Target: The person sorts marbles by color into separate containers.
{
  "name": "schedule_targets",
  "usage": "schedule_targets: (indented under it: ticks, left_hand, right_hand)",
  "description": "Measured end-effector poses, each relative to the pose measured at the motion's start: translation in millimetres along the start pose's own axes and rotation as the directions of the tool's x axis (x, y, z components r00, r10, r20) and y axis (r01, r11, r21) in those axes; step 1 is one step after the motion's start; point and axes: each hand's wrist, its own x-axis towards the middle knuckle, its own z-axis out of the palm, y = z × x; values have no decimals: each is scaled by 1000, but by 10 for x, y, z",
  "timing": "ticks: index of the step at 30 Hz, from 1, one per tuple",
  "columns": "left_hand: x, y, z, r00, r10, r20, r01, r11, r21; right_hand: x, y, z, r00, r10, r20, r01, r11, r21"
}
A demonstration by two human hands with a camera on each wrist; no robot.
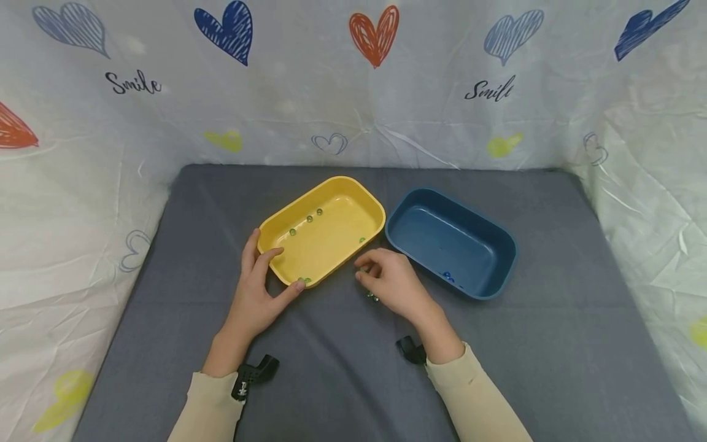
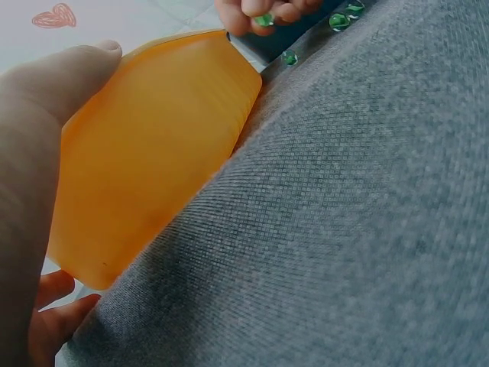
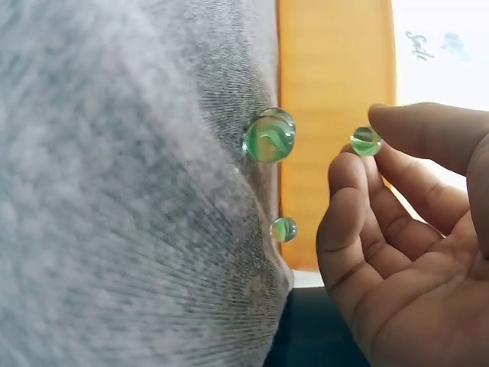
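Note:
A green glass marble is pinched between the thumb and fingertips of my right hand, just off the yellow tray's near right side. More green marbles lie on the grey cloth under that hand. My left hand grips the near left corner of the yellow tray, thumb on the near rim and fingers at the left end. Inside that tray sit several green marbles, spread apart. To the right, the blue tray holds a few blue marbles near its front wall.
Grey cloth covers the table, with a fold running toward the front. Behind the table hangs a white sheet printed with hearts. The two trays stand almost touching at their facing ends. Each wrist wears a black camera mount.

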Motion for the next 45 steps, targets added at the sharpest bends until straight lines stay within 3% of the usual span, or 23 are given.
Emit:
schedule_targets:
  ticks: [11,20,36,45]
  left_hand:
    - [5,11,-34,1000,11,-17,-11,1000,3]
    - [2,21,-3,1000,5,-14,-5,1000,10]
    - [-4,0,-8,1000,14,-16,-14,1000,3]
    - [-3,5,1,1000,17,-16,-17,1000,-1]
  right_hand:
    - [96,-199,45,991,-95,-99,106,989,107]
    - [158,-230,95,987,-95,-131,114,982,150]
    - [258,-203,170,981,-127,-144,138,988,70]
    - [247,-194,163,985,-107,-134,116,991,63]
